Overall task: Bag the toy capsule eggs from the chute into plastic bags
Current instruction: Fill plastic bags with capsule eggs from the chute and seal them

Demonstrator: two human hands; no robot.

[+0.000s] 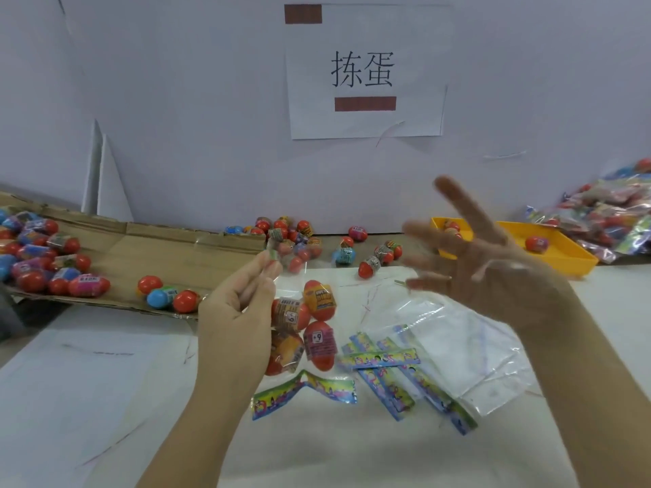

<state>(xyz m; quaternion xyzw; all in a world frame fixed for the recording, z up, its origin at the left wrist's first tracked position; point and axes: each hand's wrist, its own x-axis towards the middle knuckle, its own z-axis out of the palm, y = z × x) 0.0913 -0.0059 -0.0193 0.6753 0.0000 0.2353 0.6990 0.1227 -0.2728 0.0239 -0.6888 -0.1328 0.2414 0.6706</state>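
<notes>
Entry: clear plastic bag (pixel 298 276), about four capsule eggs (pixel 318 300) inside, no header card on it yet.
Left hand (pixel 236 311) pinches the bag top at 12 o'clock of the load, so the eggs hang below. Right hand (pixel 493 269), at 3 o'clock, is blurred, with fingers spread and holding nothing. Cardboard chute (pixel 169 255) lies at 9 o'clock, header cards (pixel 384 357) at 5 o'clock. Advice: likely best to support the load from underneath and keep the mouth level.

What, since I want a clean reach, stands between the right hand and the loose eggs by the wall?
Nothing visible does. The right hand is raised and open, and the nearest loose eggs lie just past its fingertips. The bag pinched by the left hand hangs off to the side.
</notes>
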